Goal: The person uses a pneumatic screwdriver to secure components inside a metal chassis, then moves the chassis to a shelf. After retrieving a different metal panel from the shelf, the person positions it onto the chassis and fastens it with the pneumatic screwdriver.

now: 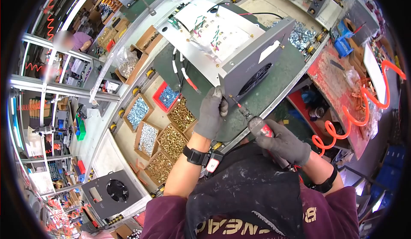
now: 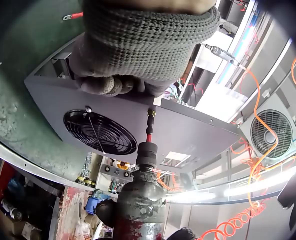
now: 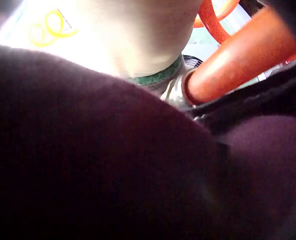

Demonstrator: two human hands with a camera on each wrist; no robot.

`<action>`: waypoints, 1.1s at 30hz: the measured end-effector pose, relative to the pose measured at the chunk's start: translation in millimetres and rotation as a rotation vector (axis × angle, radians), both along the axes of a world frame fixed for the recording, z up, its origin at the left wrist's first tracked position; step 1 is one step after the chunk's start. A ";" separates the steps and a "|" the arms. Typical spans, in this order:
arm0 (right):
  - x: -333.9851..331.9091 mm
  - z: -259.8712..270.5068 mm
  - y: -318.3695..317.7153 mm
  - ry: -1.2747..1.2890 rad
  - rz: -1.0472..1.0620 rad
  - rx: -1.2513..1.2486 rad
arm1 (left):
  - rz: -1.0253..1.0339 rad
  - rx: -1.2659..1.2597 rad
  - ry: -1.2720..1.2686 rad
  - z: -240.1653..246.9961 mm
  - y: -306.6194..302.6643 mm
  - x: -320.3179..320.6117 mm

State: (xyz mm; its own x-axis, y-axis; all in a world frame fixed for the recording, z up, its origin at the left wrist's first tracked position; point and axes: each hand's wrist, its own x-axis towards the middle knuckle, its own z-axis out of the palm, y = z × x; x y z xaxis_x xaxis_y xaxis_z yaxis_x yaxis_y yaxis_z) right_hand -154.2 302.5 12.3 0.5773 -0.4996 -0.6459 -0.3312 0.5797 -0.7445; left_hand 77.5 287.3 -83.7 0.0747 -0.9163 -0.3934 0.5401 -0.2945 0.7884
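Observation:
A dark grey front panel with a round black fan grille stands upright along one side of an open metal chassis. My gloved left hand grips the panel's near end, fingers curled at its edge. Gloved as well, my right hand holds a pneumatic screwdriver around its body. The bit points at the panel, and in the left wrist view its tip meets a brass-coloured screw near the panel edge. The right wrist view shows mostly dark sleeve and an orange air hose.
Boxes of brass screws and silver screws stand left of my left hand, beside a red bin of blue-tinted parts. A coiled orange hose hangs at right. Another fan panel lies at lower left. Loose cables lie beside the chassis.

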 end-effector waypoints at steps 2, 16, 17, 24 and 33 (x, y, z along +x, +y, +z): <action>-0.2 -1.7 -1.0 0.001 0.012 0.007 | -0.021 0.016 0.001 -0.7 -0.4 4.6; -66.4 -22.0 0.4 -0.026 0.021 -0.212 | -0.137 0.162 0.383 -9.3 12.5 -51.8; -73.5 -20.6 -2.8 -0.007 0.036 -0.209 | -0.150 0.169 0.381 -9.6 6.2 -56.5; -103.8 -25.6 -23.2 -0.037 -0.056 -0.159 | -0.158 0.189 0.562 -11.2 -38.1 -93.6; -127.2 -35.6 -48.9 -0.087 -0.042 -0.084 | -0.282 0.092 0.403 -12.8 -62.9 -112.6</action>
State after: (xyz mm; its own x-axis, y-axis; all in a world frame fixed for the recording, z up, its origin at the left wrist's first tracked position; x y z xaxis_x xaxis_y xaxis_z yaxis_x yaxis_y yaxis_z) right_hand -281.3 253.6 -23.3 0.6065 -0.5750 -0.5492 -0.2398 0.5263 -0.8158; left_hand -35.1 224.4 -96.5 -0.3454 -0.8392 -0.4201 0.6856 -0.5313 0.4977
